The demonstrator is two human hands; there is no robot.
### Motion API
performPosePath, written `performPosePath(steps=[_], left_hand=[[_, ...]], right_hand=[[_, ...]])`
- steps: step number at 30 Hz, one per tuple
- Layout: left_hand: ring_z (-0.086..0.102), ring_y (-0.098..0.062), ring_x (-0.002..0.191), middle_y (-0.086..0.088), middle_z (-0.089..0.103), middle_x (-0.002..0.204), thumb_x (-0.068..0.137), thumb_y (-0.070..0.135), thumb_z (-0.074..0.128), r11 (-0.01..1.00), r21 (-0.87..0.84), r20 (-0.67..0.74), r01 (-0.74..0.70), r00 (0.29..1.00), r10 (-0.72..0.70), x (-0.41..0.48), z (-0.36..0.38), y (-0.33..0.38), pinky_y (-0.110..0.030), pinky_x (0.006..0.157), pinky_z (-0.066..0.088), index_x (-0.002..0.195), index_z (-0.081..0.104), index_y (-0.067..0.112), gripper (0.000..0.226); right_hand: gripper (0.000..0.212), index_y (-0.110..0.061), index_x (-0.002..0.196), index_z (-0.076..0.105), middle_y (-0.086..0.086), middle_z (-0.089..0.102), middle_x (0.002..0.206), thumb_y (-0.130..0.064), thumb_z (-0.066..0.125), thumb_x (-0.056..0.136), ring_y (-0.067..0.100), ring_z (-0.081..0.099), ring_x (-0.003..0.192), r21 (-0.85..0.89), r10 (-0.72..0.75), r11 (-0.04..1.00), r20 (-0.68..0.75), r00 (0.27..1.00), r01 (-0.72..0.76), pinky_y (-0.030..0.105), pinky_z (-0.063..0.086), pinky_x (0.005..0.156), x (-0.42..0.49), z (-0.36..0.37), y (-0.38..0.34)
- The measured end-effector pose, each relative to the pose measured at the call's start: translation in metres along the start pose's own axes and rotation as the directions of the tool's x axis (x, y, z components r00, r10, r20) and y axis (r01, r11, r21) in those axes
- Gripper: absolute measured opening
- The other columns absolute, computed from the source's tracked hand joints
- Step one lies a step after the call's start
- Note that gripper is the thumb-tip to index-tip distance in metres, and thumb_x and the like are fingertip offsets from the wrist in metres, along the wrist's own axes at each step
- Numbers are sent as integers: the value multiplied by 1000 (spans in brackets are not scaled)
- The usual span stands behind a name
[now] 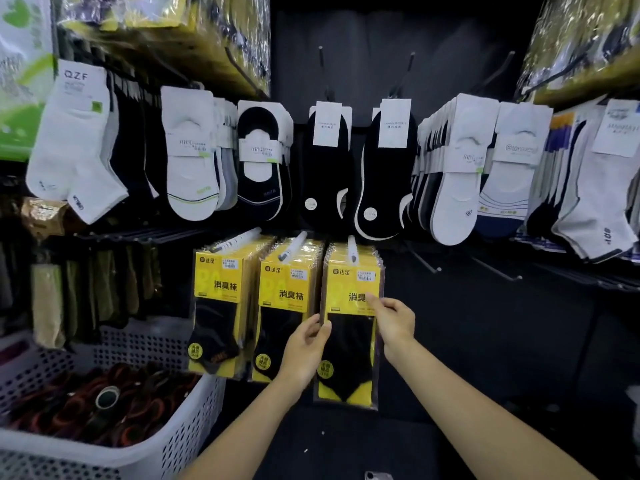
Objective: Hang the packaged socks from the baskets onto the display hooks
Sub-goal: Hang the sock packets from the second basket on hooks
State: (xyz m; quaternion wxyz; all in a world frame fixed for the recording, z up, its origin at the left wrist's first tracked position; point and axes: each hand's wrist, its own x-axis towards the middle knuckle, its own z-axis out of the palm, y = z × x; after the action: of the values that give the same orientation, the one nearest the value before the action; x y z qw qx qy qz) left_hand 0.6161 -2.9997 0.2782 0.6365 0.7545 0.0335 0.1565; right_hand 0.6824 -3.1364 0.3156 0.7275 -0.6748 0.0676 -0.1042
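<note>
Head view: yellow sock pack [349, 358] hanging off hook [352, 249] at 12 o'clock, pinched at 9 o'clock by left hand [306, 344], at 2 o'clock by right hand [393, 320]. Probably light, card-stiff, film-slick (crinkly wrap); best held by side edges.

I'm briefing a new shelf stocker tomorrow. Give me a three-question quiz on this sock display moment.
1. True or false: the left hand and the right hand hold the same yellow pack.
2. How many hooks carry packs of this yellow kind? A: two. B: three. C: five.
3. Fill in: the basket stands at the lower ____ of the view.

Key: 1 true; 2 B; 3 left.
</note>
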Motion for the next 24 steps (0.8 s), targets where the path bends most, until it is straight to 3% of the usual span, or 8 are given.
performPosePath(steps=[2,5,7,14,17,20,21,24], left_hand=[[46,-11,122,-3,47,142,95,36,50,1000,27,12,8,1000,-8,0,0,-9,-17,92,34,143,38,17,53],[43,-16,130,-3,45,143,95,35,50,998,45,22,42,999,-43,-9,-2,-29,-19,95,33,142,39,16,52],[45,-16,128,-4,47,141,95,35,51,996,51,29,76,997,-77,-22,-5,-47,-18,95,35,140,42,15,50],[49,-14,122,3,50,135,94,37,53,956,190,156,222,955,-253,-115,-11,-125,-23,94,42,138,46,19,49],[51,-16,119,-1,52,132,94,34,54,923,263,212,282,916,-341,-164,-8,-156,-23,96,43,137,46,14,48],[56,-12,105,-5,58,123,94,25,55,880,334,231,338,876,-424,-212,-1,-187,-4,79,41,129,52,6,40],[57,-14,106,-6,59,123,94,25,56,862,364,235,353,861,-451,-227,0,-198,-4,80,42,127,54,6,38],[46,-21,128,-5,47,140,93,36,57,762,482,245,434,768,-592,-267,-6,-231,-26,104,36,136,47,8,52]], right_hand=[[17,-13,96,65,5,68,101,-24,71,85,14,61,87,-22,11,1000,-12,1000,-11,29,50,78,-2,-7,8],[27,-12,112,63,4,66,108,-21,68,87,18,61,103,-102,19,995,54,998,-13,36,50,95,-13,-27,25],[28,-13,115,61,1,65,105,-19,67,88,17,59,106,-150,30,989,126,992,-11,38,48,99,-28,-45,40],[17,-18,107,63,-3,67,101,-18,65,90,10,64,95,-332,287,929,359,888,-165,25,53,80,-105,-110,127],[20,-12,109,63,3,65,95,-13,64,90,13,62,87,-408,461,854,309,832,-323,21,53,71,-143,-133,182],[28,1,116,60,9,61,89,-7,63,89,16,59,77,-527,606,741,255,754,-417,17,46,55,-184,-161,238],[32,6,117,59,13,62,92,-8,65,88,21,60,83,-603,643,687,244,726,-405,23,46,59,-195,-171,254],[40,14,110,60,35,59,106,-18,68,87,34,61,104,-782,735,523,210,645,-340,40,51,79,-213,-194,286]])
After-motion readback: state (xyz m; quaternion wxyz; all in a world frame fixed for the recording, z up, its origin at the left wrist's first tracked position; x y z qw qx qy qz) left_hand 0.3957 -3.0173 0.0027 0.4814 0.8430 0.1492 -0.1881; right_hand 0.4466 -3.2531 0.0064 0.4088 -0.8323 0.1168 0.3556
